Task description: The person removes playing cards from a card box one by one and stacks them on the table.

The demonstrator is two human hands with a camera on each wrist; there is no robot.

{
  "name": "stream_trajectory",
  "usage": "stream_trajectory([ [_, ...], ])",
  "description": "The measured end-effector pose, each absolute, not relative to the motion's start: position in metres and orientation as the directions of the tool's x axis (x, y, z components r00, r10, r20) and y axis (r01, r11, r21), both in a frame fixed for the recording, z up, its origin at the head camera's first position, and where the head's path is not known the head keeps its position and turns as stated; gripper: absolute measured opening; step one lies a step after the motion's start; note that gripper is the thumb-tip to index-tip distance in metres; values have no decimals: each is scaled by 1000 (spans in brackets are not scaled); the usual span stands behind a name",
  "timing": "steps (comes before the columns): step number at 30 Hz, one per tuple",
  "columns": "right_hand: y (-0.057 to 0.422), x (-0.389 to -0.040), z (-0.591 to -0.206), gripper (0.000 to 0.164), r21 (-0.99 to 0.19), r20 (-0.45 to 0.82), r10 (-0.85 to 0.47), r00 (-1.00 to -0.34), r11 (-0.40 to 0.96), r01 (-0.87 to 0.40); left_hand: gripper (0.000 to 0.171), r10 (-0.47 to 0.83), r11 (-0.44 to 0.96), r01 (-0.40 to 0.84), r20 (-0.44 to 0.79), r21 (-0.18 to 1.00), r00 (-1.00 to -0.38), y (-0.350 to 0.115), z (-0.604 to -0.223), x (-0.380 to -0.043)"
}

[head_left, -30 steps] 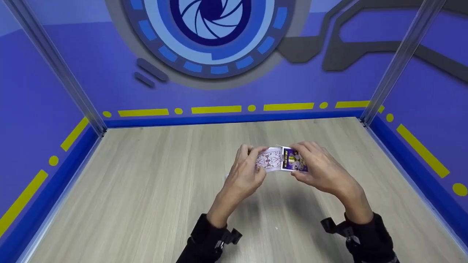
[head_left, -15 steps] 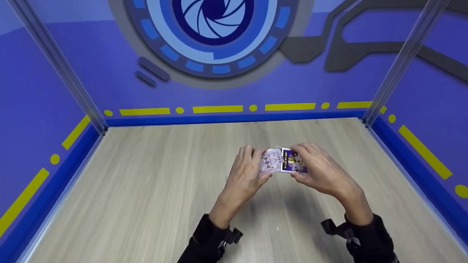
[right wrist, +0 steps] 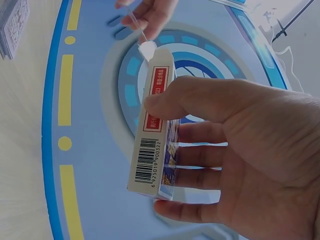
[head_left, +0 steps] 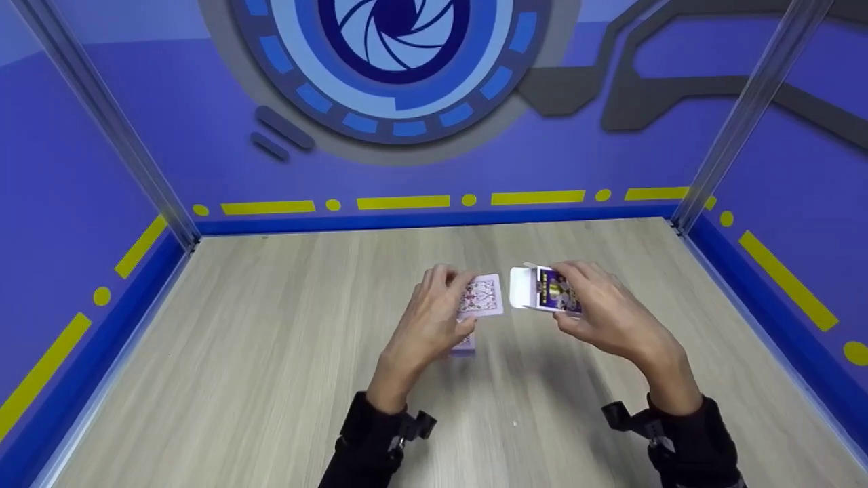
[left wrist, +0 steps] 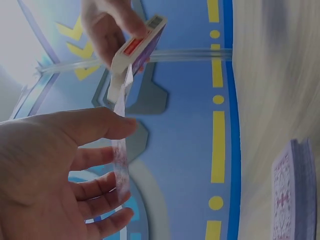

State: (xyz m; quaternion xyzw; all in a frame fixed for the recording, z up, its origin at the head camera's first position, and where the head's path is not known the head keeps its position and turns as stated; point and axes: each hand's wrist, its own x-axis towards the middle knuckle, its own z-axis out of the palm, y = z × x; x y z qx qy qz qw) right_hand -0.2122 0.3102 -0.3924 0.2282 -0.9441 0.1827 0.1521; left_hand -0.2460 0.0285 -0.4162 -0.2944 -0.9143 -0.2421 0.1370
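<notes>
My left hand [head_left: 427,315] pinches a thin sheaf of playing cards [head_left: 483,296] between thumb and fingers, patterned backs facing up. Seen edge-on in the left wrist view, these cards [left wrist: 120,165] look very few. My right hand [head_left: 617,318] grips a purple and white card box [head_left: 559,290] by its long sides, its white flap [head_left: 521,287] folded out toward the cards. A gap separates cards and flap in the head view. In the right wrist view my thumb lies on the box's red label [right wrist: 156,95], above a barcode. A deck of cards [head_left: 464,344] lies on the table, partly hidden beneath my left hand.
The light wood tabletop [head_left: 305,339] is bounded by blue-purple printed panels [head_left: 420,183] at the back and both sides. Metal posts [head_left: 739,115] stand in the back corners. A tiny white speck [head_left: 515,423] lies near the front.
The cards have come out of the box. My left hand has moved left with them and my right hand slightly right with the box, baring the flap and the deck below.
</notes>
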Motion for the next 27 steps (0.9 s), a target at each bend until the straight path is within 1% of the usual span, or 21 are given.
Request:
stream_trajectory([
  [4, 316, -212, -391, 63, -293, 373, -361, -855, 828, -477, 64, 466, 694, 599, 385, 399, -796, 18, -414, -251],
  [8, 320, -212, -390, 64, -302, 373, -347, -861, 832, -466, 64, 466, 693, 595, 377, 407, -800, 10, -414, -254],
  [18, 326, -212, -386, 64, -317, 351, -322, -879, 843, -436, 64, 488, 706, 558, 273, 435, -829, 1, -420, -259],
  [23, 328, -212, -387, 62, -320, 371, -325, -870, 835, -448, 62, 479, 736, 499, 168, 457, -862, 2, -429, -263],
  [27, 329, -212, -387, 61, -322, 379, -329, -865, 830, -457, 60, 483, 757, 463, 81, 460, -872, 4, -437, -266],
])
